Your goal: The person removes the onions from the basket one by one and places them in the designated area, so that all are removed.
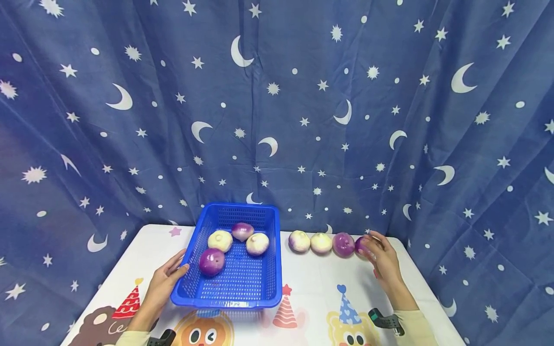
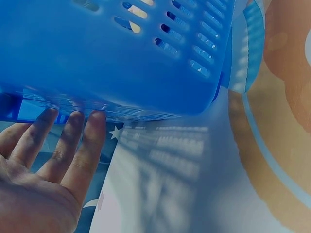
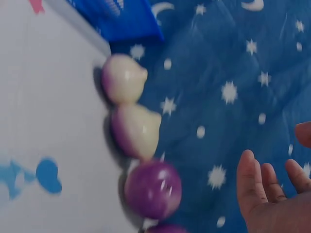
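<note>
My left hand (image 1: 166, 278) is at the left side of a blue plastic basket (image 1: 235, 303), its straight fingers touching the wall in the left wrist view. Inside the basket lie several round purple-and-cream bulb vegetables, among them a purple one (image 1: 212, 262) and a cream one (image 1: 220, 240). To the basket's right, more bulbs form a row along the table's back edge. My right hand (image 1: 385, 259) is over the row's right end, fingers spread, partly covering the last purple bulb (image 1: 359, 245). The right wrist view shows the hand (image 3: 277, 199) apart from the nearer purple bulb (image 3: 153, 189).
A white tablecloth (image 1: 311, 278) with printed cartoon animals and party hats covers the table. Behind it hangs a dark blue curtain (image 1: 294, 120) with moons and stars. The row's left bulb (image 1: 299, 241) lies close to the basket's right wall.
</note>
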Available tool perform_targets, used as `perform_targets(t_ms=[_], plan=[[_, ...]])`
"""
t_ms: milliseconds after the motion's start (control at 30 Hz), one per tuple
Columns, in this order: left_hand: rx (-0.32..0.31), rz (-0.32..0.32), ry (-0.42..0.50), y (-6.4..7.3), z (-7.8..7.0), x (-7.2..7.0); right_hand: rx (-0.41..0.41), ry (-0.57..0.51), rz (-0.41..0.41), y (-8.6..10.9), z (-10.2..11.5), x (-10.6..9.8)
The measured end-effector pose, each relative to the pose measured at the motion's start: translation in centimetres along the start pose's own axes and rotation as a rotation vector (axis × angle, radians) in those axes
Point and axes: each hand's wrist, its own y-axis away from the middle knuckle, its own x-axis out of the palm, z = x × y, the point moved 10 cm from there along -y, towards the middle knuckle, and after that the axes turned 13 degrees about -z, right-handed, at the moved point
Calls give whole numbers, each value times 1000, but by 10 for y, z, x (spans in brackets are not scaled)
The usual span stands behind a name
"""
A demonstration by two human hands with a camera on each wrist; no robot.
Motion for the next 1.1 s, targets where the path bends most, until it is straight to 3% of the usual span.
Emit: perform_targets(t_ms=[267,733,1100], plan=[[-9,4,1,0,3,1,-28,-44,125,26,14,46],[-1,-2,5,0,0,0,-30,-35,302,66,13,121],[-6,2,35,-1,1,1,-43,-137,402,89,26,160]])
